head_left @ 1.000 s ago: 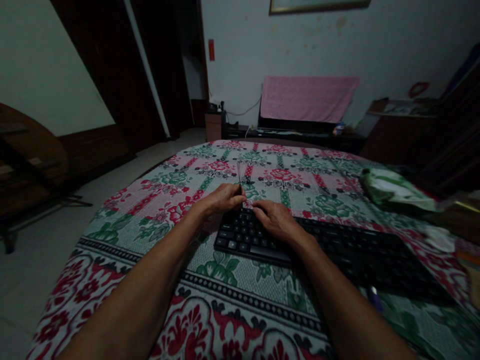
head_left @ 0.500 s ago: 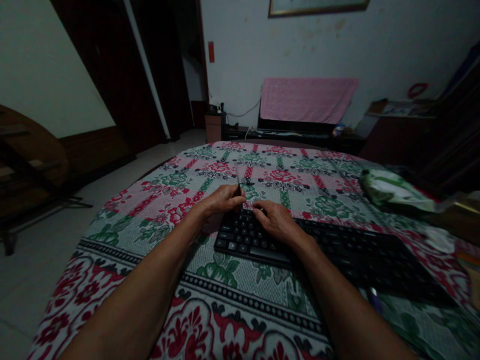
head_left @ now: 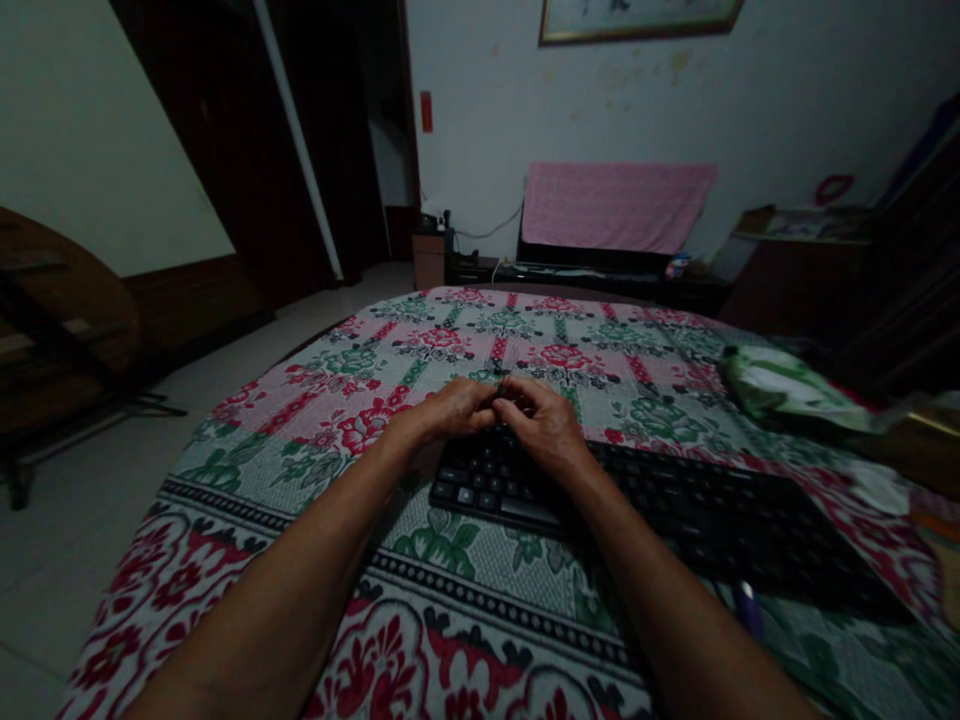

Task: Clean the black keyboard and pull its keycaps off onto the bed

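My left hand point(head_left: 459, 406) and my right hand point(head_left: 546, 424) meet fingertip to fingertip over the upper left edge of a black keyboard point(head_left: 667, 500). Both are closed in a pinch. A small dark bit shows between the fingers, but what it is stays hidden. The keyboard lies flat on a flowered tablecloth point(head_left: 439, 548), slanting down to the right. My right wrist and forearm pass over its middle and cover some keys.
Right of my right forearm lies a purple, pen-like object point(head_left: 748, 608). Further right are a green and white plastic package point(head_left: 795, 388) and a crumpled white tissue point(head_left: 879, 484). A pink cloth point(head_left: 619, 207) covers a screen by the far wall.
My right hand has moved up and in against my left fingers. The thin dark strand that stood up from my left hand no longer shows. The keyboard has stayed put.
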{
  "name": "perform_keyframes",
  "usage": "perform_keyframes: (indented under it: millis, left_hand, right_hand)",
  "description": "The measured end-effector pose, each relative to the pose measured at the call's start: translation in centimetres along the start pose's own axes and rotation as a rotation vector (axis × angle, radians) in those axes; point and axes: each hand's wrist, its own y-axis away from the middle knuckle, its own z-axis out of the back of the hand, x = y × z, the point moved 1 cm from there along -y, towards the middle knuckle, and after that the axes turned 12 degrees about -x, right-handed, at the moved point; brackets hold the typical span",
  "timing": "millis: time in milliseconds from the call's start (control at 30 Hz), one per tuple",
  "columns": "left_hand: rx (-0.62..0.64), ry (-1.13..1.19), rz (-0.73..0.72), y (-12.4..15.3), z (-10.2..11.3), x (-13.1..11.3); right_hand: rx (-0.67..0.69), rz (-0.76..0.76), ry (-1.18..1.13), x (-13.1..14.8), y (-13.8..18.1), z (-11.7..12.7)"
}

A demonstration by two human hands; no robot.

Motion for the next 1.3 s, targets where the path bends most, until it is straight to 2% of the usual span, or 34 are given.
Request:
perform_keyframes:
  millis: [100,200,267,333,400,533,667,833,1133,1300]
  left_hand:
    - [0.013,0.1,0.002,0.0,0.2,0.4]
    - [0.074,0.296,0.041,0.3,0.7,1.7]
    - [0.018,0.377,0.159,0.8,0.8,3.0]
    - [-0.016,0.357,0.28,1.4,0.5,4.3]
    - [0.032,0.429,0.333,2.2,-0.3,4.9]
    - [0.093,0.635,0.401,2.9,-1.5,4.5]
    - [0.209,0.551,0.361,2.7,-0.9,3.9]
    - [0.216,0.564,0.351,2.3,-0.6,4.3]
    - [0.22,0.778,0.461,2.6,-1.1,3.7]
    - [0.234,0.737,0.505,2.4,-0.6,3.4]
  right_hand:
    - [0.007,0.001,-0.015,0.0,-0.1,-0.3]
    - [0.088,-0.038,-0.045,-0.2,-0.2,-0.4]
    - [0.119,-0.059,-0.051,-0.5,-0.4,-0.4]
    - [0.119,-0.075,-0.055,-0.8,-0.5,-0.3]
    - [0.125,-0.091,-0.076,-1.1,-0.6,-0.3]
    - [0.148,-0.131,-0.15,-1.0,-0.3,0.0]
    - [0.255,-0.194,-0.204,-0.5,0.3,1.1]
    - [0.3,-0.248,-0.258,-0.6,0.2,2.1]
    - [0.322,-0.174,-0.226,-0.3,-0.1,0.8]
    - [0.31,-0.088,-0.144,-0.3,0.1,0.6]
